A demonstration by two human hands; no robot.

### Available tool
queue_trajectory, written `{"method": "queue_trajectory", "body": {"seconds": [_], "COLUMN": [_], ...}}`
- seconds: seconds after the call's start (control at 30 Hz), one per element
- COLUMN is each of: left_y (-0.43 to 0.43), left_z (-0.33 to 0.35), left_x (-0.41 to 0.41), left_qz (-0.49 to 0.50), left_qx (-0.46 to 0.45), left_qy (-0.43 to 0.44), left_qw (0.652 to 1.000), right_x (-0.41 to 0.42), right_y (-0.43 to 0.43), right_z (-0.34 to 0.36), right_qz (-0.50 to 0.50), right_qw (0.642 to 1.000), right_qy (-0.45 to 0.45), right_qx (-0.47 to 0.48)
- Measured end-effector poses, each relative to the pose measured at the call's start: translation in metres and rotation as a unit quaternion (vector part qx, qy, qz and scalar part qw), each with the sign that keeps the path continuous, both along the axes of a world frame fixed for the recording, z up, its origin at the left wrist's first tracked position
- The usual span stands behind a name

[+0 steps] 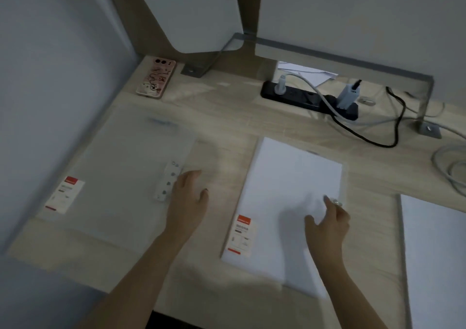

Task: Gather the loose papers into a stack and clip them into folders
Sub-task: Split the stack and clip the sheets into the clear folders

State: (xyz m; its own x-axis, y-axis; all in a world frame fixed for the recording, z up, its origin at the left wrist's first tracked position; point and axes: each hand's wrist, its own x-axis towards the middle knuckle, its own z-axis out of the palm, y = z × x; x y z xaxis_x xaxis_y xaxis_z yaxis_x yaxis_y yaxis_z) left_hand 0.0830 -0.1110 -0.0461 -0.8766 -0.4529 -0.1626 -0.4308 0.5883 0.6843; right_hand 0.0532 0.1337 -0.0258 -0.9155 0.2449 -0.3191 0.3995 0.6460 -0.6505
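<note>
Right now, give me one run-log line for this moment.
left hand open beside clip | right hand touching papers | left folder: no papers

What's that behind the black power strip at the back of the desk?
Loose white paper lies behind the power strip, below the grey rail. A grey plug and its cable cover part of it, so I cannot count the sheets.

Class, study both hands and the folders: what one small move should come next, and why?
Probably the left hand should lift the clip strip on the empty-looking left folder: that hand lies open right beside it, while the right hand rests on the white paper stack.
</note>
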Motion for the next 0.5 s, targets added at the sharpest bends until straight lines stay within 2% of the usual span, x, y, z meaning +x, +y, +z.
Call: {"method": "queue_trajectory", "body": {"seconds": [0.1, 0.2, 0.37, 0.5], "left_y": [-0.072, -0.141, -0.206, -0.223], "left_z": [0.002, -0.001, -0.012, -0.020], "left_x": [0.009, 0.023, 0.041, 0.043], "left_qz": [0.046, 0.108, 0.161, 0.183], "left_qx": [-0.088, -0.137, -0.114, -0.107], "left_qy": [-0.020, -0.090, -0.198, -0.200], "left_qw": [0.995, 0.980, 0.960, 0.957], "right_x": [-0.006, -0.008, -0.002, 0.001], "right_y": [-0.061, -0.129, -0.202, -0.232], "right_z": [0.004, 0.004, -0.011, -0.025], "right_qz": [0.118, 0.159, 0.098, 0.047], "right_qw": [0.990, 0.962, 0.903, 0.871], "right_qy": [-0.014, -0.105, -0.277, -0.328], "right_qx": [-0.074, -0.195, -0.313, -0.364]}}
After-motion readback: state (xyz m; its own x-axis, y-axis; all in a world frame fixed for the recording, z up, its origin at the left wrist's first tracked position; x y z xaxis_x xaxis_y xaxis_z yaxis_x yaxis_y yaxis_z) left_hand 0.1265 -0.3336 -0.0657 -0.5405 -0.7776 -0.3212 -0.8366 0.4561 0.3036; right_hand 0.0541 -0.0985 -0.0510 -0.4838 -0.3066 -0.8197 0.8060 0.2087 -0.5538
